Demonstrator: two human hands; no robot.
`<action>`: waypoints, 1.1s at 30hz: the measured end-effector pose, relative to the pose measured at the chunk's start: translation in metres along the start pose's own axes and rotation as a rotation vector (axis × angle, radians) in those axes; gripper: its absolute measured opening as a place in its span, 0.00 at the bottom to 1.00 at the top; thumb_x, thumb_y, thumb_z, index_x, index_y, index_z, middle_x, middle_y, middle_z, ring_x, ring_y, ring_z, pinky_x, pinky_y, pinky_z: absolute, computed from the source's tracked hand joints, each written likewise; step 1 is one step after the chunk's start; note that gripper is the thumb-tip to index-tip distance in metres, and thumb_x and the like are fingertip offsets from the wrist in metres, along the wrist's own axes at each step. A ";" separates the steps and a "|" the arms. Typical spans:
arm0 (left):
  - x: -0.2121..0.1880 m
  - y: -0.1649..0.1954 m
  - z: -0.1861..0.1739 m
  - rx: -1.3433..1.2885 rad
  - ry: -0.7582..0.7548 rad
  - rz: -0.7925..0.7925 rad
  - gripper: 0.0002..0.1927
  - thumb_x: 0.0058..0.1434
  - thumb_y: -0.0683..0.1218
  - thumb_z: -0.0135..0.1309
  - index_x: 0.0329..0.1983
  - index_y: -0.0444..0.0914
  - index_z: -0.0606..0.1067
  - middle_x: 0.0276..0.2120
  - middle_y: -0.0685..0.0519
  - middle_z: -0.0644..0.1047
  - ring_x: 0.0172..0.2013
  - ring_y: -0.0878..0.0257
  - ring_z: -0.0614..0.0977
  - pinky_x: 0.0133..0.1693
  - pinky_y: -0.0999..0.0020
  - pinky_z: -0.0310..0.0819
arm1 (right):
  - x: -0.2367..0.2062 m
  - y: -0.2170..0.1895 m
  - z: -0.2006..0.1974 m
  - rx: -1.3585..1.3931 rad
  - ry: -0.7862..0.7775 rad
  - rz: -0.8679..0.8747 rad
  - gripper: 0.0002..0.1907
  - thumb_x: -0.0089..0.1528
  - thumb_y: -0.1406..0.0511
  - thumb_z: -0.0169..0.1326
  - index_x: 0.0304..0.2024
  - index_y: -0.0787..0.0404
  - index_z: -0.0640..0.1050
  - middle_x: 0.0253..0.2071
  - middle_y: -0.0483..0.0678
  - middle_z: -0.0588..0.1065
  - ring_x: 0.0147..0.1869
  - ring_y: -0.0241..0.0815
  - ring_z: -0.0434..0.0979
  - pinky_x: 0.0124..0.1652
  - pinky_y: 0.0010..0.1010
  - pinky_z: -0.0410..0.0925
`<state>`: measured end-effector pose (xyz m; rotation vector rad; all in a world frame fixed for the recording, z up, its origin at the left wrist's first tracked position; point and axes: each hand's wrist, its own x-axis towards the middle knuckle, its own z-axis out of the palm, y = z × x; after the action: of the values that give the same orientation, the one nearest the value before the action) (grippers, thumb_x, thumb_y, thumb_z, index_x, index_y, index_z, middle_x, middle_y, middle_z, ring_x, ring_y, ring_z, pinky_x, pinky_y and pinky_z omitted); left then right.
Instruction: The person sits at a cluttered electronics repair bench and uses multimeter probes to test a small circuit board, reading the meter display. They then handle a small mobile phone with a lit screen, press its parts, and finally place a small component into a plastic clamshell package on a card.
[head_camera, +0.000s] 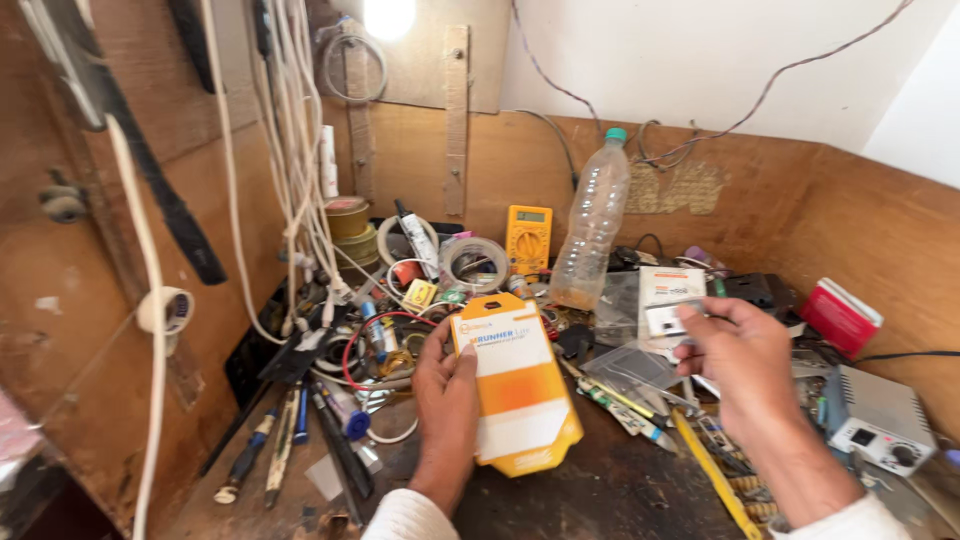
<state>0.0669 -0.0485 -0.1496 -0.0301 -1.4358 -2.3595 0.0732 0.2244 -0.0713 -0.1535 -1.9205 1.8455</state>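
My left hand (445, 405) grips the left edge of an orange and white retail box (520, 385), held tilted over the middle of the wooden workbench (600, 495). To its right, my right hand (740, 350) holds a small white and grey flat part (668, 320) between thumb and fingers, above a pile of clear plastic wrappers (635, 365). Both sleeves are white.
A clear plastic bottle (592, 232) with a green cap, a yellow multimeter (528, 240) and tape rolls (473, 262) stand at the back. Screwdrivers (285, 440) and tangled wires lie at left. A red box (838, 316) and a grey control unit (880, 418) sit at right.
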 end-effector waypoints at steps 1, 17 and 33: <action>-0.001 -0.003 0.014 -0.004 0.053 0.016 0.26 0.62 0.35 0.46 0.65 0.37 0.68 0.42 0.45 0.84 0.40 0.60 0.86 0.43 0.67 0.80 | 0.001 -0.002 -0.011 0.028 0.016 0.013 0.12 0.65 0.68 0.58 0.50 0.69 0.77 0.34 0.54 0.77 0.29 0.40 0.74 0.27 0.30 0.66; 0.001 -0.043 0.092 0.527 -0.118 0.091 0.22 0.56 0.41 0.56 0.55 0.29 0.77 0.44 0.41 0.82 0.44 0.49 0.84 0.48 0.59 0.77 | -0.041 -0.009 -0.007 -0.096 -0.060 -0.159 0.17 0.61 0.74 0.57 0.53 0.68 0.78 0.40 0.54 0.82 0.35 0.44 0.81 0.37 0.32 0.75; 0.031 0.017 -0.029 0.017 -0.218 -0.256 0.26 0.59 0.34 0.56 0.63 0.34 0.71 0.37 0.47 0.83 0.35 0.63 0.85 0.37 0.68 0.85 | -0.058 0.054 0.134 -0.009 -0.454 -0.276 0.17 0.61 0.77 0.53 0.53 0.66 0.78 0.47 0.49 0.82 0.51 0.35 0.83 0.52 0.28 0.75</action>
<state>0.0490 -0.0899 -0.1425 -0.1084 -1.6471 -2.6167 0.0574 0.0834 -0.1358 0.5469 -2.1085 1.7883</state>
